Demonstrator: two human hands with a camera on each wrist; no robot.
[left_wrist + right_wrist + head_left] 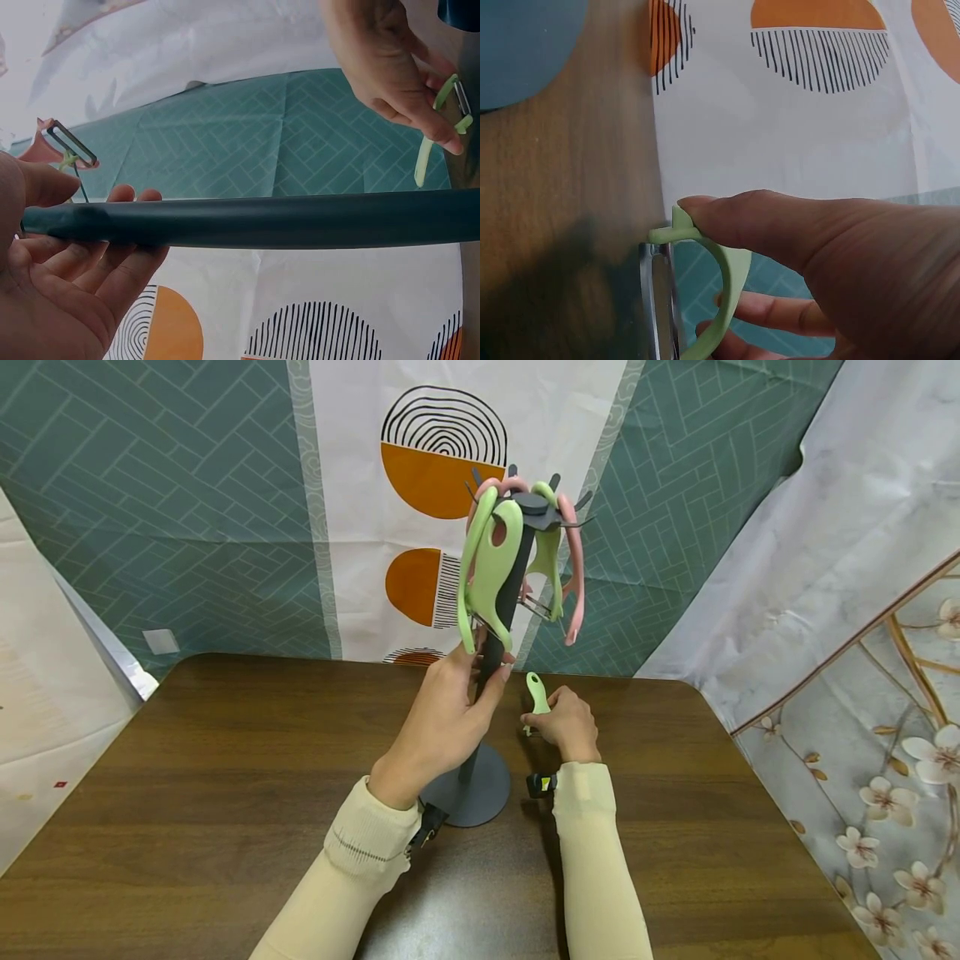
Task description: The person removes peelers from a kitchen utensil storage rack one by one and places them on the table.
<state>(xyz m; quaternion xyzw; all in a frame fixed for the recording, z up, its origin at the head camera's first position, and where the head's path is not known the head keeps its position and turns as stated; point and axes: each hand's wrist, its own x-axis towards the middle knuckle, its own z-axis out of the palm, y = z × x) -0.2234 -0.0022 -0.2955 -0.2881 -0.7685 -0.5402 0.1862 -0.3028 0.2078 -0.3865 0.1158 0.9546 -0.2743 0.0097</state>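
Note:
My left hand (441, 720) grips the upper pole of a dark utensil stand (480, 793), just below its hanging peelers. In the left wrist view the thumb lies on one side of the pole (315, 219) and the fingers on the other. Several green peelers (498, 560) and pink peelers (576, 568) hang from hooks at its top. To the right of the stand's round base, my right hand (573, 723) pinches a green peeler (537, 692) low over the table. Its metal blade (660, 300) faces the tabletop in the right wrist view.
The brown wooden table (225, 793) spreads out around the stand. Behind its far edge hangs a green and white patterned cloth (225, 552). A floral cloth (885, 810) borders the right side, a pale one (52, 693) the left.

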